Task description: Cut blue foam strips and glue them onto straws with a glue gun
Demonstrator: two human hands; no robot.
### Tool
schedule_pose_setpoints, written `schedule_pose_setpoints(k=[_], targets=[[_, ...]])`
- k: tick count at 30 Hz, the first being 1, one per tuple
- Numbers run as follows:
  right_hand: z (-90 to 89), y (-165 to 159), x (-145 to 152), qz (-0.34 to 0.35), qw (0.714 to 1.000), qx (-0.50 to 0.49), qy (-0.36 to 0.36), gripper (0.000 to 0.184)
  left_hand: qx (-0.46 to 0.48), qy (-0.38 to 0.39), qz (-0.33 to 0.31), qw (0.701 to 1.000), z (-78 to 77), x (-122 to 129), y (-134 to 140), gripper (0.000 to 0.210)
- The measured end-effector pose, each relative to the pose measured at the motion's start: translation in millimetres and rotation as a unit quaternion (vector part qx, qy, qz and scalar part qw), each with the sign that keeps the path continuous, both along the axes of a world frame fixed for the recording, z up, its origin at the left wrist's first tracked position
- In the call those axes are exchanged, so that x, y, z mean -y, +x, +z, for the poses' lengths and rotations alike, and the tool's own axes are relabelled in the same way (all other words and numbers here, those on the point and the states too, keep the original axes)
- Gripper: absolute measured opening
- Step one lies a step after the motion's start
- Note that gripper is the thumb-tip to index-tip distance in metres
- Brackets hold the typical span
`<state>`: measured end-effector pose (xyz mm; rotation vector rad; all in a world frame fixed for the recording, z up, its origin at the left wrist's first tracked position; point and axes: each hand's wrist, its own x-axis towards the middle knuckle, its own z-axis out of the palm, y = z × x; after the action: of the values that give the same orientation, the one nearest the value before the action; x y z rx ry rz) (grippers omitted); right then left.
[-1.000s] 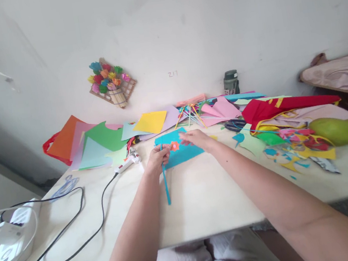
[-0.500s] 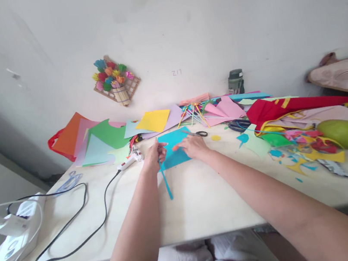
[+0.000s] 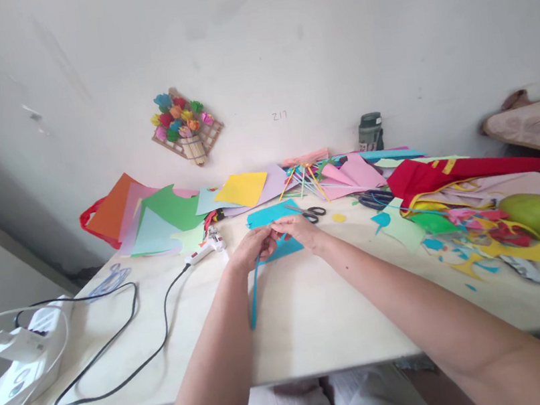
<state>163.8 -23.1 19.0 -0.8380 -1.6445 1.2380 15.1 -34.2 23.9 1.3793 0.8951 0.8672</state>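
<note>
left hand (image 3: 251, 249) pinching one blue strip (image 3: 254, 293) | right hand (image 3: 299, 230) gripping its top end | one scissors (image 3: 313, 212) beside

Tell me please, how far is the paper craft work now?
Already done: many cut scraps lie at the right, and a blue strip is cut. In hand: the left hand and the right hand meet over the blue sheet, pinching the strip's top end. Left, judging by the table: uncut coloured sheets, with scissors and glue gun lying unused.
</note>
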Motion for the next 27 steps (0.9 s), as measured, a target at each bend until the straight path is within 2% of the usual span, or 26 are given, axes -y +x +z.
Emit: schedule_pose_setpoints(k=[3, 7, 10, 14, 17, 22, 24, 27], targets=[[-0.9, 0.1, -1.0, -0.005, 1.000, -0.024, -0.008, 0.029, 0.000, -0.006, -0.006, 1.000, 0.6, 1.8, 0.8, 0.033], [-1.6, 0.4, -4.2, -0.054, 0.998, -0.042, -0.014, 0.031, -0.002, -0.012, -0.025, 1.000, 2.4, 4.9, 2.2, 0.037], [-1.8, 0.8, -7.6, -0.094, 0.995, -0.030, 0.017, 0.029, 0.016, 0.014, -0.035, 0.999, 3.9, 5.6, 1.2, 0.036], [-2.3, -0.6, -14.1, -0.147, 0.984, 0.044, 0.087, 0.025, 0.008, 0.050, 0.014, 0.999, 5.6, 3.7, -4.0, 0.035], [-0.9, -5.6, -15.7, -0.189, 0.953, 0.149, 0.184, 0.025, -0.012, 0.058, 0.043, 0.997, 6.9, 3.2, -7.3, 0.034], [11.5, -16.9, -9.4, -0.239, 0.869, 0.295, 0.317, 0.025, -0.013, 0.059, 0.103, 0.993, 12.2, 4.7, -8.5, 0.031], [17.3, -21.4, -9.5, -0.239, 0.858, 0.307, 0.335, 0.027, -0.011, 0.065, 0.136, 0.989, 16.7, 3.1, -11.2, 0.031], [21.1, -31.3, -14.2, -0.252, 0.866, 0.309, 0.302, 0.030, 0.011, 0.077, 0.205, 0.976, 26.9, -2.5, -22.5, 0.029]])
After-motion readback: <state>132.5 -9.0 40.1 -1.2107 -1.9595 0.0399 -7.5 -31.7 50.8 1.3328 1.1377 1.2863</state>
